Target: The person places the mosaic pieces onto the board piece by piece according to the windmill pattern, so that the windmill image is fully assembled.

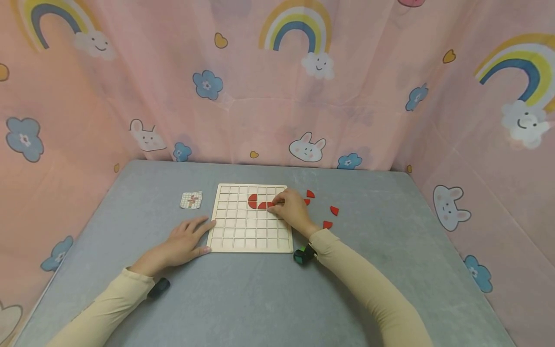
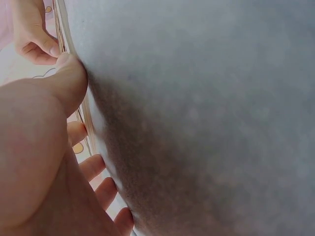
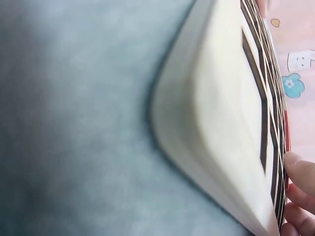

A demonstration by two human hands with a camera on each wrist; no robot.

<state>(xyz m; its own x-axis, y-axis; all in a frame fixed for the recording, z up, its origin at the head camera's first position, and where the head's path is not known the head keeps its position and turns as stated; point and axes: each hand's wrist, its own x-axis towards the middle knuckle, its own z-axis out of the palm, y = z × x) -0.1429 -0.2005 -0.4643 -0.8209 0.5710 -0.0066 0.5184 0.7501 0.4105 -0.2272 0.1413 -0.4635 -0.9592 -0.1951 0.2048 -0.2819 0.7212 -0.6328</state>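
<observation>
A pale wooden grid board (image 1: 244,236) lies on the table with red pieces set in its upper middle squares, among them a red half-round shape (image 1: 253,201) and a red quarter-circle piece (image 1: 262,206). My right hand (image 1: 291,208) reaches over the board's right side, thumb and fingers pinching another red quarter-circle piece (image 1: 270,204), partly hidden by the fingertips. In the right wrist view, red shows beside the thumb (image 3: 299,169). My left hand (image 1: 184,242) rests at the board's left edge, thumb and index fingertip touching it, fingers spread.
Several loose red pieces (image 1: 334,210) lie on the grey table (image 1: 260,299) to the right of the board. A small card (image 1: 191,200) with a red pattern on a grid lies to its left. A pink printed curtain (image 1: 251,120) surrounds the table's back and sides.
</observation>
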